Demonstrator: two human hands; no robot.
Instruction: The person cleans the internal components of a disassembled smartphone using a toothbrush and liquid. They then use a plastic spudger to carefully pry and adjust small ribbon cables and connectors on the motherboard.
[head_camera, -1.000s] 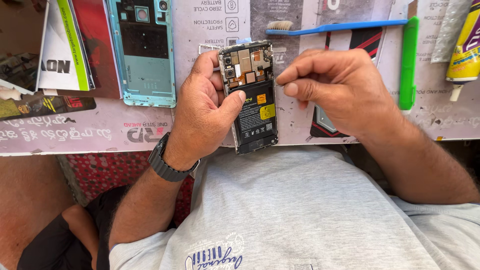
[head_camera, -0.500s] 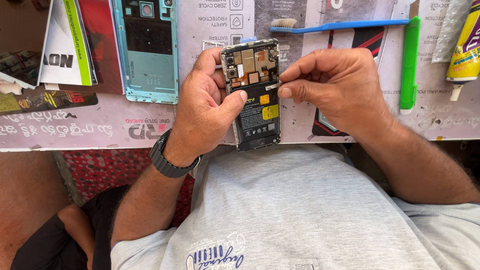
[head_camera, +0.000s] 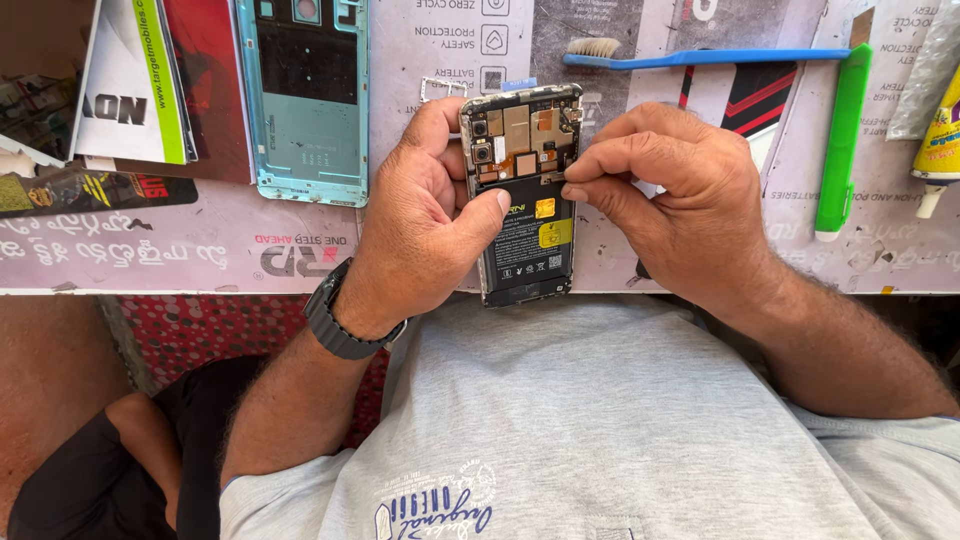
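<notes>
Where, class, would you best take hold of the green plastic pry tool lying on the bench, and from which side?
Probably grip the green pry tool around its long straight shaft, coming down from above. It lies flat with its long sides free; the blue toothbrush only nears its far end. The right hand is nearest, though it is busy at the opened phone.

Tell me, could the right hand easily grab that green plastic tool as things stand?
Probably yes. The green plastic tool lies bare on the table just beyond the right hand, nothing between them, though the fingertips are pinching at the opened phone.
</notes>
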